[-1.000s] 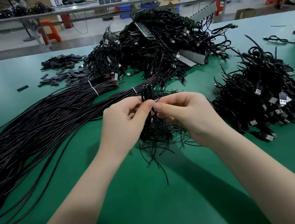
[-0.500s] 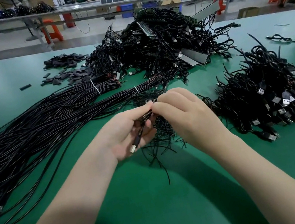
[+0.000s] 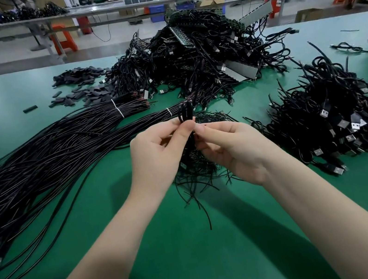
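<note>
You hold the folded cable (image 3: 186,114) above the middle of the bench (image 3: 198,258), with its looped end standing up past your fingers. Your left hand (image 3: 157,158) pinches it between thumb and fingertips just under the loops. Your right hand (image 3: 236,152) closes on it from the other side, fingers curled, thumb and forefinger meeting at the cable.

Your widest room is nearer to you than the cable, where green surface shows between and beside your forearms. Left of the cable, the long bundles (image 3: 48,162) fan out toward the frame's left side, and their tied ends lie near the cable. Beyond it rises the tangled heap (image 3: 201,58), which reaches down to those tied ends. Right of the cable sits the pile of coiled cables (image 3: 334,114) with its plugs, and only a narrow green strip separates it from your right wrist. Directly under the cable lie the thin black strands (image 3: 198,175).

Your hands cover the cable's lower part, so you cannot tell where it ends or whether a strand is wrapped round it. The long bundles are cut off at the left. Far right of the cable, more cables are cut by the frame. The flat black pieces (image 3: 81,83), beyond and to the left of the cable, are too small to identify.
</note>
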Tool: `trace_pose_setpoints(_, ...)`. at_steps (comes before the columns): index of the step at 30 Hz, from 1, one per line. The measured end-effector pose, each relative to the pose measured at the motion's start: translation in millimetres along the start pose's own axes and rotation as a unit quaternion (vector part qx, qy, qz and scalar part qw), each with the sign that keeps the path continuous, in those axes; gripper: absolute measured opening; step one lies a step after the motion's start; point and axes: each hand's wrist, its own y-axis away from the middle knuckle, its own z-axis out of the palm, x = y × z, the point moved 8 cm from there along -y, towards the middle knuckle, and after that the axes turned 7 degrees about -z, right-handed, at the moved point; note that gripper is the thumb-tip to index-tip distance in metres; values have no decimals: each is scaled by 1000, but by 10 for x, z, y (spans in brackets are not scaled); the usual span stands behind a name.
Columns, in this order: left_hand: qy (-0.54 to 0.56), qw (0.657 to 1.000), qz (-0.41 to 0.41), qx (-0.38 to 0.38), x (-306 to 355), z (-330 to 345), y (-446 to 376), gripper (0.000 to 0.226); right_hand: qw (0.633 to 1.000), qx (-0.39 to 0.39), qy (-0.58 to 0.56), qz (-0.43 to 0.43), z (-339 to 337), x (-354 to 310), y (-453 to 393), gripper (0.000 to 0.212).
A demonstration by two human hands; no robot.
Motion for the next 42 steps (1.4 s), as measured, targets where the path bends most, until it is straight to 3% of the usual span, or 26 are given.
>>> trace_pose_setpoints(4, -28, 998, 57, -7, 67, -8, -4, 14, 1000, 1, -15, -2, 15, -39, 22, 17)
trace_pose_setpoints(6, -57, 996, 69, 7, 72, -21, -12, 15, 991, 27, 93, -94, 1, -196, 43, 4)
trace_pose_setpoints(7, -62, 997, 53, 10, 46, -24, -22, 16, 967, 47, 193, -159, -2, -306, 65, 9)
trace_pose_setpoints(10, -23, 998, -55, -29, -105, 28, -65, 31, 831, 79, 434, -338, 135, -533, 157, 8)
trace_pose_setpoints(12, 85, 973, -205, -63, -272, 70, -61, 31, 723, 65, 525, -444, 259, -570, 271, 3)
trace_pose_setpoints(14, 224, 888, -387, -111, -446, 192, 61, 23, 595, 44, 586, -548, 360, -526, 415, 13)
trace_pose_setpoints(15, 269, 845, -443, -130, -478, 249, 134, 19, 552, 37, 592, -586, 382, -501, 475, 19)
trace_pose_setpoints(16, 290, 825, -463, -144, -499, 282, 165, 17, 534, 36, 589, -606, 379, -487, 502, 22)
trace_pose_setpoints(17, 288, 829, -455, -153, -518, 294, 157, 17, 542, 39, 581, -606, 354, -486, 490, 18)
trace_pose_setpoints(18, 268, 851, -426, -153, -528, 281, 115, 19, 576, 50, 567, -586, 306, -498, 446, 12)
trace_pose_setpoints(19, 235, 884, -379, -140, -503, 232, 56, 20, 634, 70, 546, -544, 224, -514, 371, 8)
trace_pose_setpoints(22, 95, 969, -213, -78, -356, 8, -118, 23, 892, 67, 346, -281, -67, -356, 41, 13)
trace_pose_setpoints(23, 43, 984, -160, -73, -303, -34, -146, 34, 952, 40, 240, -188, -78, -217, -25, 17)
trace_pose_setpoints(25, -24, 993, -82, -83, -231, -29, -150, 52, 988, 7, 124, -97, -66, -59, -63, 21)
trace_pose_setpoints(29, -27, 993, -49, -102, -173, 59, -95, 12, 999, -21, 32, -35, -37, 37, -40, 17)
trace_pose_setpoints(31, -20, 994, -51, -97, -198, 76, -78, 11, 999, -13, 34, -33, -96, 40, -50, 10)
trace_pose_setpoints(33, -25, 995, -55, -81, -221, 91, -61, 15, 986, 15, 125, -106, -129, -55, -53, 4)
trace_pose_setpoints(34, -34, 995, -62, -75, -244, 103, -54, 17, 959, 40, 220, -175, -131, -140, -40, 4)
trace_pose_setpoints(35, -37, 993, -81, -75, -277, 113, -47, 19, 906, 63, 327, -259, -92, -244, 0, 3)
trace_pose_setpoints(37, 43, 974, -202, -90, -437, 142, -17, 20, 755, 70, 485, -436, 109, -387, 176, 5)
trace_pose_setpoints(38, 127, 937, -305, -113, -561, 203, 39, 17, 679, 54, 531, -505, 205, -387, 266, 6)
trace_pose_setpoints(39, 209, 877, -409, -142, -649, 280, 143, 15, 614, 35, 560, -555, 275, -355, 344, 8)
trace_pose_setpoints(40, 260, 826, -474, -159, -678, 329, 228, 15, 569, 22, 576, -586, 312, -318, 399, 12)
trace_pose_setpoints(41, 279, 806, -495, -168, -690, 348, 252, 15, 551, 17, 580, -600, 312, -300, 413, 15)
trace_pose_setpoints(42, 272, 814, -484, -172, -704, 349, 226, 15, 563, 21, 573, -595, 281, -306, 392, 13)
